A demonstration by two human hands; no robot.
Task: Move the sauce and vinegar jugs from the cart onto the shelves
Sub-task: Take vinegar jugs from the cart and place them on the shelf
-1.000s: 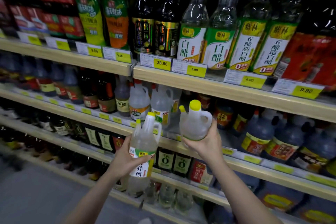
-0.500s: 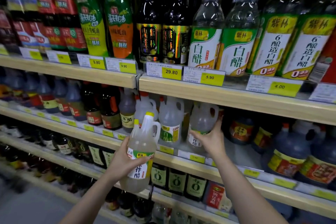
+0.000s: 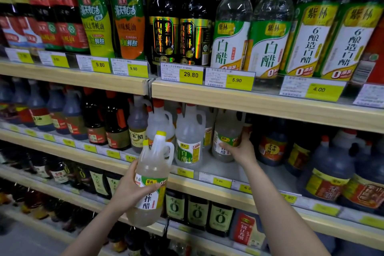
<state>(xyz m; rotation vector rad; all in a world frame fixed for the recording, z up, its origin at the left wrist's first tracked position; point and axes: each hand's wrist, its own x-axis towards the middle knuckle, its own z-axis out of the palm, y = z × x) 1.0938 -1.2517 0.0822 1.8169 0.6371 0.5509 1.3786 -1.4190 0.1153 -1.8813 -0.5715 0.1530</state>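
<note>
**One jug going onto the middle shelf, one waiting**

Right hand (image 3: 239, 151) reaches under the upper shelf board, fingers (image 3: 225, 146) wrapped round the label of a clear vinegar jug (image 3: 225, 137). The jug stands upright on the middle shelf (image 3: 218, 189), set back from the front edge, just right of another clear jug with a green label (image 3: 189, 145). Cannot tell whether its base bears full weight yet.

Left hand (image 3: 133, 189) is closed round the belly of a second vinegar jug (image 3: 150, 178) with a yellow cap, held in the air in front of the shelf's front edge and tilted slightly.

Risks, as I judge them:
- Little headroom under the upper board; a cap could catch if the second jug is lifted in high.
- Neighbours stand close, with dark jugs (image 3: 272, 147) on the right. A sideways nudge could tip one.
- One-handed grip on a smooth, full jug, away from its handle, could slip.
</note>
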